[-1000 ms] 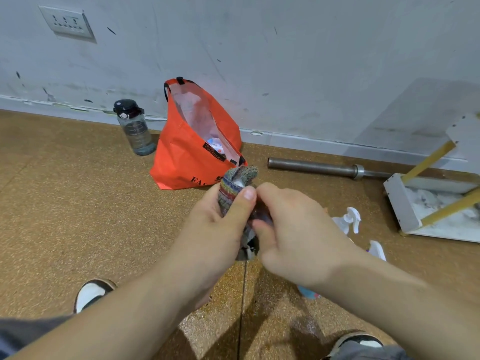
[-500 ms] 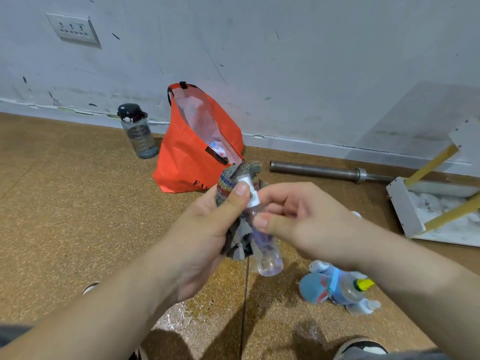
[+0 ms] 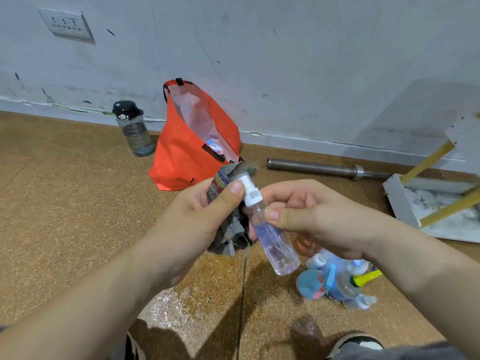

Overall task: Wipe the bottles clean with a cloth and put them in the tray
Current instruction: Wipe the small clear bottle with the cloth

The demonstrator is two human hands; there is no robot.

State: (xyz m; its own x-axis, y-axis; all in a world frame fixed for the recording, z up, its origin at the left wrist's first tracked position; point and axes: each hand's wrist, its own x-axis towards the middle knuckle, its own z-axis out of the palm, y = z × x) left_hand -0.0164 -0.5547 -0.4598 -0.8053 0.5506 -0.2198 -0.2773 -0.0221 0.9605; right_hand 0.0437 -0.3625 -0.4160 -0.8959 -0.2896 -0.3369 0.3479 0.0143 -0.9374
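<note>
While I watch through the head camera, the left hand (image 3: 192, 222) at the centre of the frame has its fingers curled round a bunched grey striped cloth (image 3: 228, 229), its thumb pressed against the white spray cap of a small clear plastic bottle (image 3: 272, 240). The right hand (image 3: 311, 216), just right of centre, pinches that bottle below the cap between thumb and curled fingers; the bottle tilts, base toward the lower right, held off the brown speckled floor (image 3: 65, 203). Below the right wrist lies a heap of blue and clear bottles (image 3: 335, 279). At the right edge I see a white marbled tray with yellow struts (image 3: 400, 203), well apart from the held bottle. Against the wall in the upper half stand an orange fabric bag (image 3: 187, 157) and a dark-capped grey water bottle (image 3: 133, 129), with a steel bar (image 3: 311, 167) lying to their right.
</note>
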